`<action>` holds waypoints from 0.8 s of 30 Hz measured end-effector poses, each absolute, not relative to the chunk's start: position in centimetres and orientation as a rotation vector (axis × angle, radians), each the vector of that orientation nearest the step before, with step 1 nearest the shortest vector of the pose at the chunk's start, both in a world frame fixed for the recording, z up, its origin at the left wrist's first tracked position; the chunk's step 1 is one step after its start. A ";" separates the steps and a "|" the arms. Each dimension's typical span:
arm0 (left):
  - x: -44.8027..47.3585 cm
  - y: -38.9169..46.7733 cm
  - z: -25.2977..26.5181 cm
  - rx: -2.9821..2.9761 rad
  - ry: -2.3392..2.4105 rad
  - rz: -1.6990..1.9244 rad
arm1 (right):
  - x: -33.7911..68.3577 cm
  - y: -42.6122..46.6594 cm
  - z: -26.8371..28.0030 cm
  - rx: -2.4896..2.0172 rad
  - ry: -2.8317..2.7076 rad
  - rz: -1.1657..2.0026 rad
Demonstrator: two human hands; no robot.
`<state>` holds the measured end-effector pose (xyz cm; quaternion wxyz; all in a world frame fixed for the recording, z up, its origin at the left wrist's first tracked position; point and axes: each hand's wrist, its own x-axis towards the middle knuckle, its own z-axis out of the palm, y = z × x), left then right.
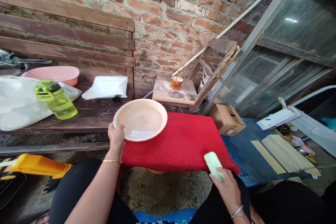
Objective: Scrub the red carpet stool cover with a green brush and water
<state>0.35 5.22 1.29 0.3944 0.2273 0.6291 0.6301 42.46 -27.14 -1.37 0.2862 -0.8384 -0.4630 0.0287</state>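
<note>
My left hand (117,136) is closed on the left rim of a shallow cream basin (143,102). The basin sits level at the left end of a red cloth-covered bench (189,136), partly over its edge; whether it rests there or is lifted, I cannot tell. Inside the basin is a flat white piece (141,134) near the front wall. In my right hand (228,187) is a pale green oblong thing with rounded corners (213,162), held by its lower end over the front right edge of the red cloth. Its kind does not show.
On the wooden bench (91,112) at left are a green bottle (56,99), a pink basin (52,73) and a white packet (106,86). A small wooden chair (162,94) holds a patterned cup (176,83) and padlocks (175,94). A cardboard box (227,119) and stacked strips (286,154) lie at right.
</note>
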 end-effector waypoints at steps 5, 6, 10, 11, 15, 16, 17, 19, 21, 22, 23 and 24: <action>0.4 5.3 1.2 0.555 1.589 1.621 | 50.0 -31.4 0.9 -2.617 -0.601 0.097; 0.5 5.3 1.2 0.550 1.582 1.625 | 50.2 -31.6 1.4 -2.635 -0.560 0.081; 0.5 5.4 0.8 0.574 1.583 1.639 | 45.9 -28.8 2.2 -2.482 -0.712 0.126; 0.5 5.4 0.7 0.578 1.588 1.639 | 43.7 -27.4 2.2 -2.412 -0.822 0.176; 0.4 5.5 0.3 0.580 1.580 1.630 | 32.8 -21.2 2.5 -2.126 -1.417 0.394; 0.4 5.5 0.3 0.578 1.576 1.629 | 30.1 -19.8 2.7 -2.063 -1.566 0.417; 0.3 5.5 0.2 0.575 1.573 1.629 | 27.5 -18.5 2.9 -2.010 -1.696 0.426; 0.4 5.5 0.2 0.566 1.569 1.631 | 23.5 -16.2 3.3 -1.943 -1.878 0.430; 0.4 5.5 0.3 0.562 1.574 1.631 | 21.7 -14.6 3.2 -1.935 -1.931 0.462; 0.5 5.5 0.3 0.562 1.581 1.627 | 21.8 -14.1 3.0 -1.948 -1.916 0.485; 0.5 5.5 0.4 0.561 1.591 1.622 | 22.6 -13.8 2.8 -1.975 -1.876 0.501; 0.6 5.5 0.4 0.564 1.602 1.618 | 24.1 -13.9 2.6 -2.019 -1.806 0.508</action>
